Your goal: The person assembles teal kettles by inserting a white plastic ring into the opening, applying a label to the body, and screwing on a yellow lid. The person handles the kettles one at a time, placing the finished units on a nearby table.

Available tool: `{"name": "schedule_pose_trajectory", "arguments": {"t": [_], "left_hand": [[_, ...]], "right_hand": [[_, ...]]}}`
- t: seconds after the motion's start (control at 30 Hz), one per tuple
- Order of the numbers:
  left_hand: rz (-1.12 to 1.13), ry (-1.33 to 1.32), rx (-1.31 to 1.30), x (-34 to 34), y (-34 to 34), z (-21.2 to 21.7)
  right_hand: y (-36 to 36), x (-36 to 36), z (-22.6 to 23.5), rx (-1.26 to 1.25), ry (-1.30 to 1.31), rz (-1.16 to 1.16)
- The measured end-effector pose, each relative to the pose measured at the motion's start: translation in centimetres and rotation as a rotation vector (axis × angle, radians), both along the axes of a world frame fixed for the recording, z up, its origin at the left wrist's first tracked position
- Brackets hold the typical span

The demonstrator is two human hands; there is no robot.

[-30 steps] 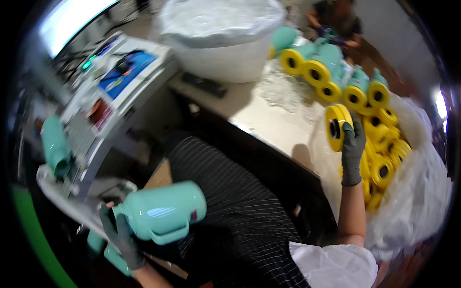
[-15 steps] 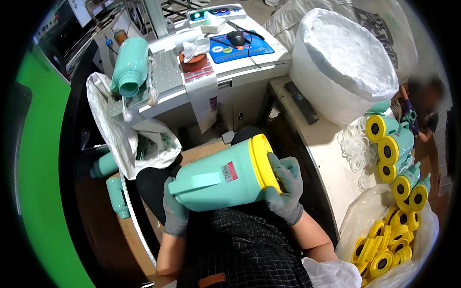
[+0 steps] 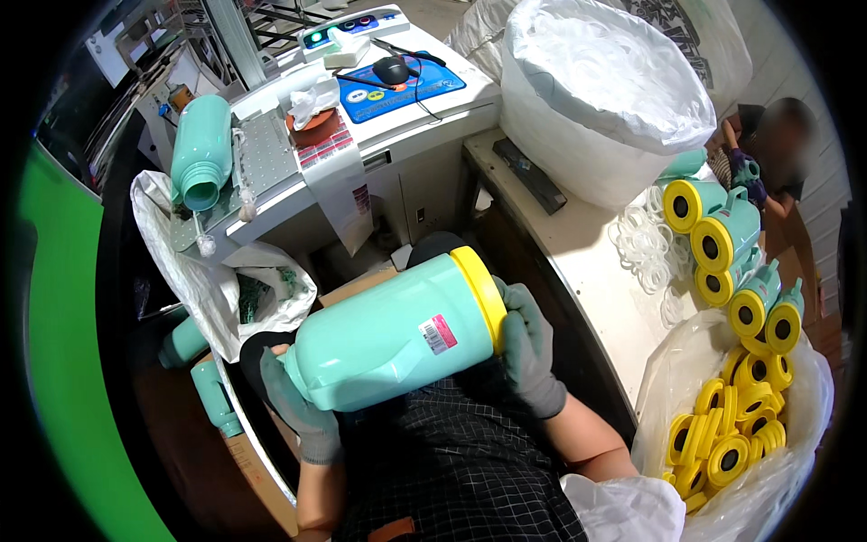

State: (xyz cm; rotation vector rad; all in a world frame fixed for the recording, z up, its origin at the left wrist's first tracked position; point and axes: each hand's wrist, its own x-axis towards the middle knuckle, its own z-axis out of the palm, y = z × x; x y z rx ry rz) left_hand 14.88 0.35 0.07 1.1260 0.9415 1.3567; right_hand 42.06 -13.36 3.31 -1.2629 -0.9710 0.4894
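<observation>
- Crosswise lies the jug [image 3: 384,334], its yellow base [image 3: 480,296] rightward and higher.
- Left hand [image 3: 305,417]: fingers cupped around the narrow end [image 3: 312,363].
- Right hand [image 3: 531,352]: fingers clasping the base.

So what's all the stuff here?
Cylindrical plastic jug: one, mint with yellow end, centre
Yellow-ended plastic jugs: several, mint, right
Other plastic jugs: three, mint, left
Ringlike plastic discs: many, yellow, right
Plastic bag: one, translucent, around discs
Thin rings: many, white, right
Round sack: one, white, back
Flat mat: one, blue, back
Computer mouse: one, black, on mat
Bench: one, pale, right
Coworker: one, dark clothing, right
Gloved left hand: one, grey, narrow end
Gloved right hand: one, grey, yellow end
</observation>
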Motion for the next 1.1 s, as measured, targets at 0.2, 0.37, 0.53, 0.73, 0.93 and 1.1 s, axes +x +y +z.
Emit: {"name": "schedule_pose_trajectory", "arguments": {"t": [0.2,0.37,0.53,0.73,0.93,1.1], "left_hand": [[-0.177,-0.346,-0.267,1.7,1.3,-0.4],[-0.185,0.218,0.511,4.1,-3.3,8.0],[-0.869,0.553,1.167,8.7,-3.7,17.1],[-0.769,0.317,1.05,13.7,-3.2,13.2],[-0.905,0.35,0.662,13.8,-2.2,9.4],[-0.868,0.52,0.365,12.1,-2.4,6.5]], "right_hand": [[-2.5,-1.4,1.4,0.152,-0.522,-0.241],[-2.1,2.4,1.0,-0.121,0.509,-0.148],[-6.3,5.3,-4.2,-0.091,1.1,-0.002],[-11.1,11.5,-12.1,0.225,0.821,-0.15],[-9.5,28.8,0.2,0.838,1.214,-0.388],[-8.0,47.4,3.0,1.005,1.212,-0.529]]}}
